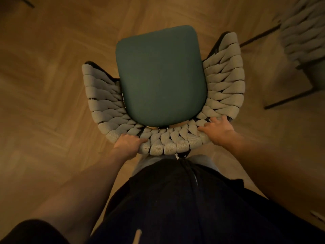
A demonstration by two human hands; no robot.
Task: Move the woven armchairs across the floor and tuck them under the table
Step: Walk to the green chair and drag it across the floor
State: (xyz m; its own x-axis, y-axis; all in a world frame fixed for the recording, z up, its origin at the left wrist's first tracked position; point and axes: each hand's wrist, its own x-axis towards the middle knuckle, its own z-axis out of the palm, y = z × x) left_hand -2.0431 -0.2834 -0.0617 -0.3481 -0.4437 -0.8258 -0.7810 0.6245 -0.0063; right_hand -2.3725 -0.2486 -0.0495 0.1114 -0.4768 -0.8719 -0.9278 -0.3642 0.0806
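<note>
- Looking straight down on a woven armchair (223, 81), standing on the wooden floor (52, 76) right in front of the body.
- Gripping the curved top of the woven backrest with both hands: left hand (129, 143) curling over the left part of the rim, fingers pressing into the cords.
- Right hand (217, 129) clamping the right part of the rim, fingers spreading across the weave.
- Showing a green seat cushion (160, 74) between the flaring arms.
- Catching a second woven armchair (304, 27) blurring at upper right, well apart.
</note>
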